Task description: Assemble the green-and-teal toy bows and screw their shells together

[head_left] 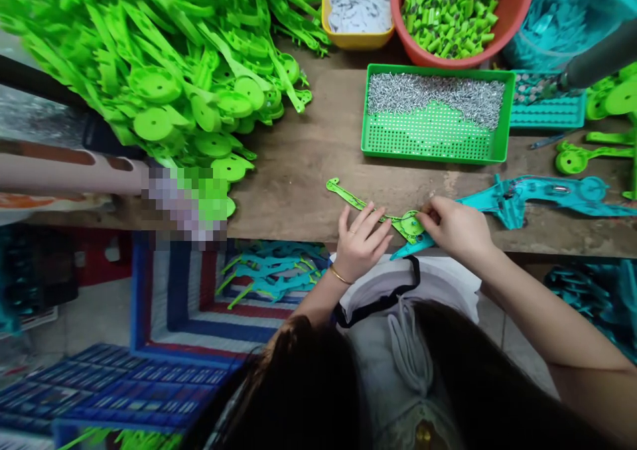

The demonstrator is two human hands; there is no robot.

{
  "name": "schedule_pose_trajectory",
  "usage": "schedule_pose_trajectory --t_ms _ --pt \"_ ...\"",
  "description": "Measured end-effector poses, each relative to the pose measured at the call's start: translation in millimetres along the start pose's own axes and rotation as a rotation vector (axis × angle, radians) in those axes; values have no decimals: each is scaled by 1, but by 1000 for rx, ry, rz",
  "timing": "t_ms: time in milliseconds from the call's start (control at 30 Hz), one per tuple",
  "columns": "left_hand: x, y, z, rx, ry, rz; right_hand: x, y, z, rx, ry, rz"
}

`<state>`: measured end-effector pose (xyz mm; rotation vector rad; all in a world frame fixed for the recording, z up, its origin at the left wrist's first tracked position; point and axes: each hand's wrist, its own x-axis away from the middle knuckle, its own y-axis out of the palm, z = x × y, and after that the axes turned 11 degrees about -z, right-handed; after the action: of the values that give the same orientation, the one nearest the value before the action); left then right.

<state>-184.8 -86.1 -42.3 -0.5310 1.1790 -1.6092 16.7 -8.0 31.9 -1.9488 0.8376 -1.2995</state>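
A green plastic part [348,196] with a long thin handle and a round head lies on the wooden bench [308,164] near its front edge. My left hand [362,241] rests on the handle, fingers stretched flat and pressing it down. My right hand [455,227] pinches at the round head [411,224], fingers closed over something too small to make out. Under the head lies a teal plastic part [421,245] pointing toward me.
A big heap of green parts [164,72] fills the left. Behind stand a green tray of small metal pins [438,111], a yellow tub [355,8] and a red basin of green pieces [455,15]. Teal parts [542,194] lie right, more [271,281] in a striped bag below.
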Motion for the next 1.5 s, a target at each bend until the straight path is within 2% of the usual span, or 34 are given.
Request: schedule_pose_trajectory --t_ms 133,400,567,667,767,867,967,1067,1133,1233,1300,1433,1500 --pt "-2 0 1 -24 23 35 1 0 6 -17 -29 31" --pt "-6 -2 4 -21 -14 45 11 4 36 -3 -46 139" --pt "-10 -4 2 43 -65 37 11 9 41 -225 -110 107" --pt "-11 -5 1 49 -69 38 7 6 40 -290 -90 86" --pt "-12 -5 0 46 -71 36 4 2 34 -207 -47 93" --pt "-13 -6 -3 44 -73 26 2 1 26 -14 -11 112" --pt "-15 -8 -4 48 -52 39 1 3 22 184 -27 116" --pt "-24 -12 6 64 -80 76 -1 4 22 234 -61 96" --pt "-33 -13 21 77 -60 10 -1 3 24 225 -66 81" --pt "-51 -10 45 71 7 -177 -1 2 24 215 -66 72" --pt "-60 -6 55 43 -18 -258 -1 1 24 208 -67 71" --pt "-67 0 55 -19 -12 -337 -2 -3 29 116 -61 37" --pt "-67 -1 51 -37 16 -363 -2 -9 34 21 -109 -19"
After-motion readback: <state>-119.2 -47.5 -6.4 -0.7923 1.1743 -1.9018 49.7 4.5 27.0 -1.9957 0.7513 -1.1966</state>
